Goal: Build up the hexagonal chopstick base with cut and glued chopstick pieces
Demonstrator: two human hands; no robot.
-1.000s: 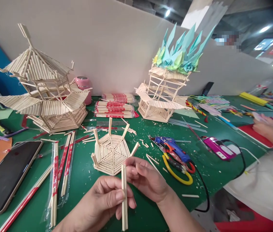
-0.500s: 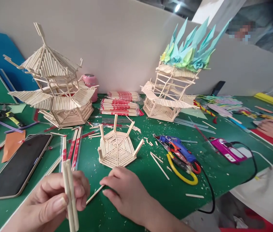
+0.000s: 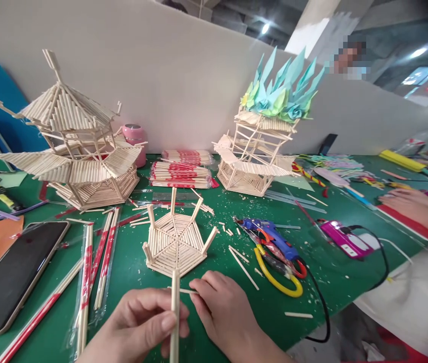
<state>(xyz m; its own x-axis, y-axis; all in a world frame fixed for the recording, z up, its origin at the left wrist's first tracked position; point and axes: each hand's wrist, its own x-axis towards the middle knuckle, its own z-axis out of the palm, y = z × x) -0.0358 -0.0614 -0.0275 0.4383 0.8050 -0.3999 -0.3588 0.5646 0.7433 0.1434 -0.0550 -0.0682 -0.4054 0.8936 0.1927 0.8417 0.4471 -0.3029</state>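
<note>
Upright between the thumb and fingers of my left hand (image 3: 140, 322) are wooden chopsticks (image 3: 175, 315), seen nearly edge-on. My right hand (image 3: 231, 315) is close beside it, pinching one end of a thin wooden stick (image 3: 186, 291); this stick passes behind the chopsticks. Just beyond both hands lies a flat polygonal base (image 3: 176, 244) built of wooden sticks, with several short posts standing at its corners.
Two stick pavilions (image 3: 81, 166) (image 3: 257, 166) stand at the back, with chopstick packs (image 3: 181, 174) between them. To the right lie a blue glue gun (image 3: 270, 234), yellow-handled scissors (image 3: 274, 280) and a power strip (image 3: 344, 239). A phone (image 3: 17, 277) lies left. A co-worker's hands (image 3: 407, 204) rest far right.
My left hand has moved right with the chopsticks, which now appear more upright and edge-on. My right hand and its stick are now close to them. The whole view has shifted slightly.
</note>
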